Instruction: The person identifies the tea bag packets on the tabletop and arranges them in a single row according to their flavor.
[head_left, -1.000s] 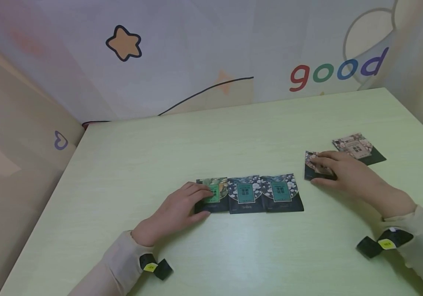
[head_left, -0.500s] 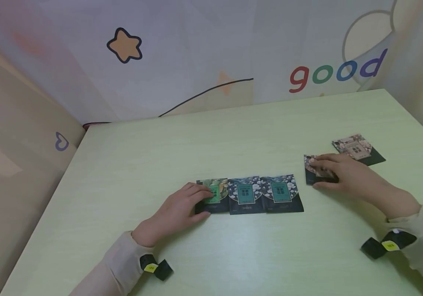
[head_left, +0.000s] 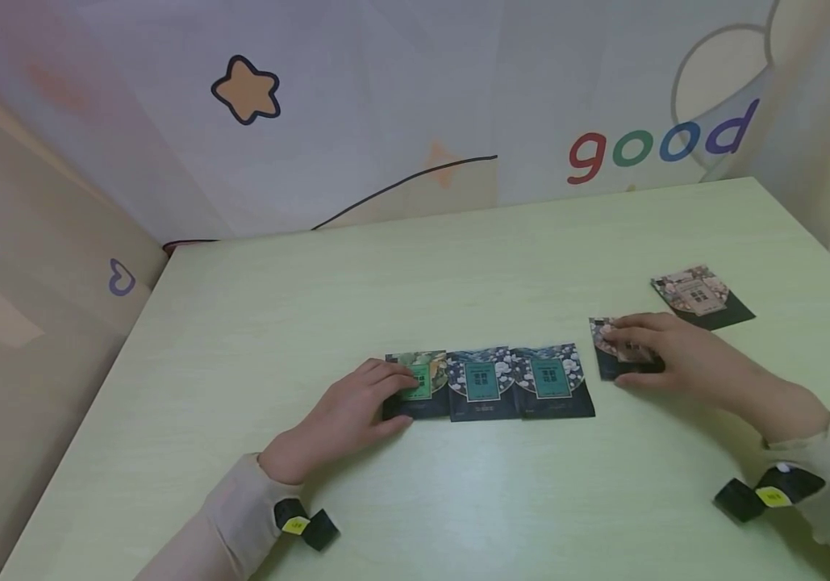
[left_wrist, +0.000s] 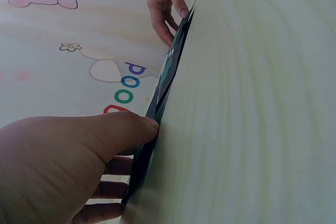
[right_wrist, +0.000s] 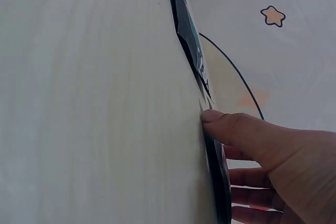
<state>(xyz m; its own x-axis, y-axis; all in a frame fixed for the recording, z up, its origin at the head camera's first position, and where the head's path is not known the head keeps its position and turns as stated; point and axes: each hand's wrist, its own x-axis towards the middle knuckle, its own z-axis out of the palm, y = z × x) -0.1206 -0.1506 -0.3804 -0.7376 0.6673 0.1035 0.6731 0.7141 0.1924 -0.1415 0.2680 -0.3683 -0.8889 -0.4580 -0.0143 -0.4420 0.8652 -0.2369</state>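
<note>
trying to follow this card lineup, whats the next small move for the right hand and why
Probably slide the pink packet left and slightly nearer until it meets the row's right end. The right hand rests flat on it, a gap separates it from the last teal packet, and the left hand steadies the green packet at the other end.

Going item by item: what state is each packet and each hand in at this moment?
Green packet: flat, left end of row, under left hand.
Two teal packets: flat, side by side.
Pink packet: flat, under right hand, apart from row.
Far pink packet: flat, untouched.
</note>
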